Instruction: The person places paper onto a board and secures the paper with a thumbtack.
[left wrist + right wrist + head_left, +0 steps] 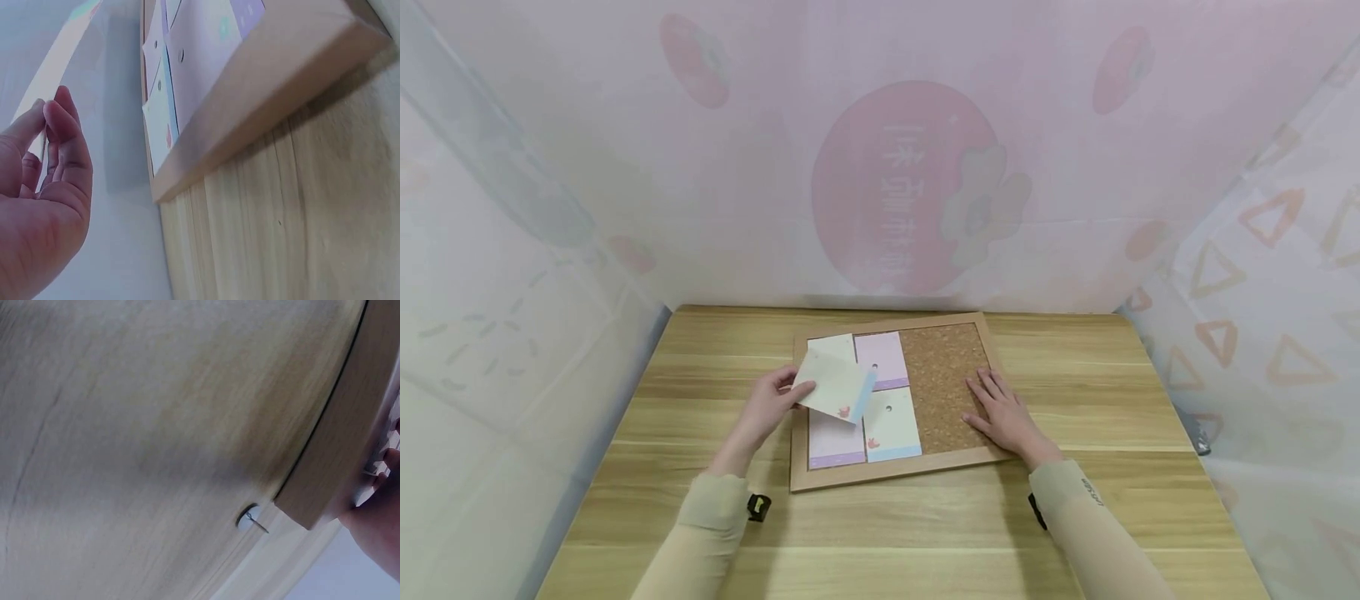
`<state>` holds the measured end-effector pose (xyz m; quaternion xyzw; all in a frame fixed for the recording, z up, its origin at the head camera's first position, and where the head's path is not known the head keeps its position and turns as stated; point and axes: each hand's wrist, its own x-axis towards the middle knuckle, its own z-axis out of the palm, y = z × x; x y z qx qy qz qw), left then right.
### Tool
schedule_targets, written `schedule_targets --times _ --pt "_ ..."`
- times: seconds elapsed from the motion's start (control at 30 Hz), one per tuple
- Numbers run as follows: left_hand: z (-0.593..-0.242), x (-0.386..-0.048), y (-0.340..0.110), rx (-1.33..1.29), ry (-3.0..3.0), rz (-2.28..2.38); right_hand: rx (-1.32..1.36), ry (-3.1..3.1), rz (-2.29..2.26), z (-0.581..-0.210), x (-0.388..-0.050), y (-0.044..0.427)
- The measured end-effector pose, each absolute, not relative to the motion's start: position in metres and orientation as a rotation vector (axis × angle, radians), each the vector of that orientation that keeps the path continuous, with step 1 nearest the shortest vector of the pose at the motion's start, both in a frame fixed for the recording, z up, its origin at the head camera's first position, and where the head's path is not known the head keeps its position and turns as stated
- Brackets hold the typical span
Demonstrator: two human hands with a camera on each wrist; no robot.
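My left hand (pixel 767 400) pinches a cream note sheet (pixel 831 385) with a blue edge between thumb and fingers. The sheet is tilted above the left part of a wood-framed corkboard (pixel 942 358). Beneath and beside it, notes lie on the cork: a lilac one (pixel 883 350) at upper right, a cream one (pixel 891 429) at lower right, a lilac one (pixel 835 442) at lower left, and a partly covered cream one (pixel 833 343) at upper left. Thumbtacks (pixel 181 55) show on several notes. My right hand (pixel 1006 421) rests with spread fingers on the board's right side.
On the wooden table (pixel 1075 517), a loose thumbtack (pixel 248 516) lies point up beside a frame corner in the right wrist view. Printed cloth walls (pixel 737 208) enclose the table at the back and sides.
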<state>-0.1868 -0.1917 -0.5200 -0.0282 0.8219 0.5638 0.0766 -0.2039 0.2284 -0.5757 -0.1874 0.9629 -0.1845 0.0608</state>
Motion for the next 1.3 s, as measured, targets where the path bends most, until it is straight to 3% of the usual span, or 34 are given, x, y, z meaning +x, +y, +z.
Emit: schedule_targets --times 0.63,0.9,1.3 --pt "-0.515 -0.218 -0.105 0.096 2.488 1.416 -0.575 2.922 -0.56 -0.577 -0.201 0.227" --pt "-0.522 -0.223 -0.086 0.115 2.338 1.562 -0.58 2.932 -0.585 -0.579 -0.202 0.226" --pt "-0.526 -0.237 -0.059 0.331 2.548 1.288 -0.673 2.878 -0.544 -0.569 -0.207 0.226"
